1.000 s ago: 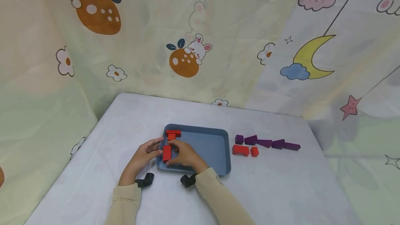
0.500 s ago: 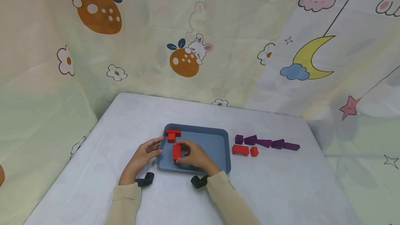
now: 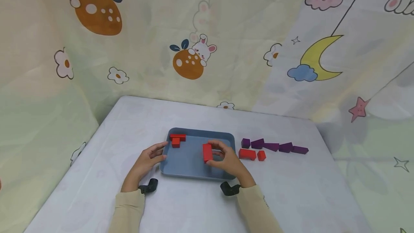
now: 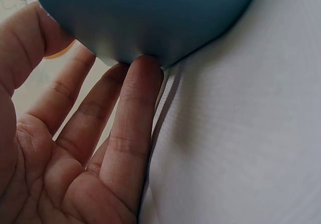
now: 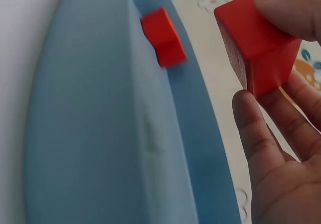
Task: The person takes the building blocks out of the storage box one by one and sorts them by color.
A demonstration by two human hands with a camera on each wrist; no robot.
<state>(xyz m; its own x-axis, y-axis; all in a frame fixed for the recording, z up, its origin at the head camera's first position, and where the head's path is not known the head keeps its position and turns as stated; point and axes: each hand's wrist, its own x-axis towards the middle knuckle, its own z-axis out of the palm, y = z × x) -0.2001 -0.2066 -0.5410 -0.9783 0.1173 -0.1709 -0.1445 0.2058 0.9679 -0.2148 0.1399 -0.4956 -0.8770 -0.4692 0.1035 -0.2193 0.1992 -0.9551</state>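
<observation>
My right hand [image 3: 230, 159] pinches a red rectangular block [image 3: 207, 153] between thumb and fingers, over the right part of the blue tray [image 3: 191, 175]. In the right wrist view the thumb lies on one side of the red block [image 5: 261, 43] and fingertips touch the opposite side. Fingers of my left hand [image 3: 147, 161] rest against the tray's left side. The left wrist view shows fairly straight fingertips [image 4: 143, 76] at the outer wall of the tray [image 4: 150, 18]. Two red pieces, a flat bar [image 3: 178, 137] and a smaller block [image 3: 175, 143], sit together at the tray's far left corner.
Right of the tray lie a red notched block [image 3: 247, 154] and a small red block [image 3: 261, 155]. Behind them runs a row of several purple blocks [image 3: 271, 147]. A white cloth covers the table [image 3: 187, 208], and a printed curtain [image 3: 145, 46] hangs behind it.
My right hand has lifted the red block from the tray's left side and carried it rightward across the tray. My left hand stays at the tray's left side.
</observation>
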